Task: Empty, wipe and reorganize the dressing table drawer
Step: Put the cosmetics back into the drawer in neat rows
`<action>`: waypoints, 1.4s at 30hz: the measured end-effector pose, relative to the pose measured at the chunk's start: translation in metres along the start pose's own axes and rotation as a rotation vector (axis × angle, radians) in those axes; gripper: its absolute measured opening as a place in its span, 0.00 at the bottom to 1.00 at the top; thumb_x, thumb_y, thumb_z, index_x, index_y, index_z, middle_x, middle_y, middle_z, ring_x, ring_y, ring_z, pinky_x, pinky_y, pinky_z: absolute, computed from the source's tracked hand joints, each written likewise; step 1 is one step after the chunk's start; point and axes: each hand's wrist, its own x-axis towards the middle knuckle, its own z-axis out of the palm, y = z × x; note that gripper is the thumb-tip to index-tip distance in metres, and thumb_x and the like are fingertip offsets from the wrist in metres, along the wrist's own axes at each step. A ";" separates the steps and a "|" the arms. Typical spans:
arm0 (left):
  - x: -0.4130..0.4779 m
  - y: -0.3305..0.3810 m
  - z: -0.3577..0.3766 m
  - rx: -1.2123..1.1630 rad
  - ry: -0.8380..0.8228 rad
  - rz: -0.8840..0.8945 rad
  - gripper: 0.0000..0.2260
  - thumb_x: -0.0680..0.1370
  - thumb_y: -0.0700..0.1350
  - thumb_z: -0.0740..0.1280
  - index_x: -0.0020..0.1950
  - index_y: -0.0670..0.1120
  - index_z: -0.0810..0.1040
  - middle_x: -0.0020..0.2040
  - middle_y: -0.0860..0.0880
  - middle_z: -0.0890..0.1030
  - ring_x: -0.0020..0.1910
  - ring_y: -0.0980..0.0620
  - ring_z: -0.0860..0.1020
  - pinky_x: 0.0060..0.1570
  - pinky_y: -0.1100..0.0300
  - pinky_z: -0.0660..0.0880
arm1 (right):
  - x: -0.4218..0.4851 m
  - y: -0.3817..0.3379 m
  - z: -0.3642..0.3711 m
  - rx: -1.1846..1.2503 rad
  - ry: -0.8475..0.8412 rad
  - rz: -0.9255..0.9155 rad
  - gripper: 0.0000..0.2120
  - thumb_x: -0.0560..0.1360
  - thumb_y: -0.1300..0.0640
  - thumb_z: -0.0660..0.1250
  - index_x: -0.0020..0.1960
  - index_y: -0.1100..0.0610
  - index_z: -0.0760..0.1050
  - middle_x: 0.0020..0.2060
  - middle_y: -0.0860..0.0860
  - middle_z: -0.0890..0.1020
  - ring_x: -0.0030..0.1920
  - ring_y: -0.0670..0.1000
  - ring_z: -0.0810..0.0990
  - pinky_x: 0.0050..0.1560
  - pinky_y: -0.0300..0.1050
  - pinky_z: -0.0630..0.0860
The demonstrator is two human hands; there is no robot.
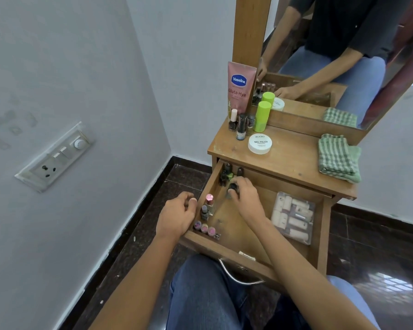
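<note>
The wooden drawer [320, 236] of the dressing table stands pulled out over my knees. My right hand [244, 195] reaches into its far left part and is shut on a dark-capped nail polish bottle [231, 189]. More dark bottles [225, 175] stand in the far left corner. Along the left wall stand a pink-capped bottle [209, 201] and several small pink-topped bottles [204, 227]. My left hand [178, 214] rests on the drawer's left edge, fingers curled, holding nothing I can see. A clear box of small tubes [292, 217] lies at the drawer's right.
On the tabletop [293, 160] stand a pink Vaseline tube [240, 88], three nail polish bottles [241, 126], a green bottle [262, 116], a white round tub [260, 143] and a folded green checked cloth [339, 157]. A mirror [332, 58] rises behind. A wall is close on the left.
</note>
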 end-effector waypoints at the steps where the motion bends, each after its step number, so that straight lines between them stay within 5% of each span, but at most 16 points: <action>1: 0.000 0.000 0.000 0.002 -0.001 0.000 0.13 0.82 0.52 0.59 0.62 0.50 0.77 0.43 0.53 0.81 0.42 0.56 0.78 0.46 0.55 0.77 | -0.001 0.003 0.004 -0.001 -0.005 -0.003 0.11 0.76 0.62 0.65 0.59 0.57 0.73 0.55 0.52 0.75 0.51 0.48 0.74 0.55 0.46 0.74; 9: 0.001 -0.001 0.001 -0.005 -0.014 -0.014 0.14 0.81 0.52 0.59 0.63 0.51 0.77 0.44 0.53 0.81 0.43 0.54 0.79 0.47 0.55 0.77 | 0.001 0.013 0.019 0.037 -0.028 0.074 0.16 0.74 0.64 0.68 0.60 0.55 0.72 0.51 0.51 0.76 0.46 0.48 0.75 0.51 0.45 0.77; 16: 0.002 -0.001 0.002 0.010 -0.023 -0.014 0.14 0.82 0.52 0.59 0.64 0.50 0.76 0.47 0.53 0.82 0.44 0.54 0.79 0.49 0.54 0.78 | 0.003 0.013 0.030 0.090 -0.063 0.168 0.17 0.74 0.63 0.69 0.62 0.56 0.73 0.56 0.56 0.79 0.54 0.54 0.79 0.58 0.52 0.77; 21: 0.002 -0.002 0.002 0.011 -0.018 -0.007 0.14 0.82 0.52 0.59 0.64 0.50 0.76 0.48 0.51 0.82 0.45 0.54 0.80 0.50 0.52 0.78 | 0.004 0.013 0.031 0.118 -0.013 0.199 0.18 0.74 0.65 0.69 0.63 0.58 0.73 0.51 0.55 0.81 0.50 0.53 0.80 0.53 0.45 0.77; 24: 0.002 -0.001 0.002 0.008 -0.016 -0.004 0.14 0.82 0.51 0.59 0.64 0.50 0.76 0.47 0.52 0.82 0.45 0.55 0.79 0.50 0.53 0.78 | 0.005 0.013 0.032 0.141 0.062 0.264 0.12 0.74 0.66 0.68 0.58 0.60 0.75 0.41 0.49 0.78 0.41 0.47 0.77 0.42 0.36 0.72; 35: 0.002 -0.001 0.002 0.000 -0.009 -0.014 0.14 0.82 0.52 0.59 0.64 0.50 0.76 0.44 0.54 0.81 0.43 0.56 0.79 0.48 0.53 0.78 | 0.020 0.014 0.050 0.186 0.208 0.515 0.03 0.75 0.61 0.69 0.47 0.60 0.77 0.44 0.56 0.82 0.46 0.54 0.80 0.46 0.49 0.78; 42: 0.002 0.000 0.002 0.003 -0.020 -0.016 0.14 0.82 0.52 0.59 0.64 0.50 0.76 0.46 0.54 0.81 0.45 0.56 0.79 0.51 0.53 0.78 | 0.023 0.011 0.049 0.174 0.211 0.576 0.03 0.75 0.60 0.69 0.47 0.59 0.79 0.45 0.56 0.83 0.46 0.55 0.81 0.45 0.46 0.78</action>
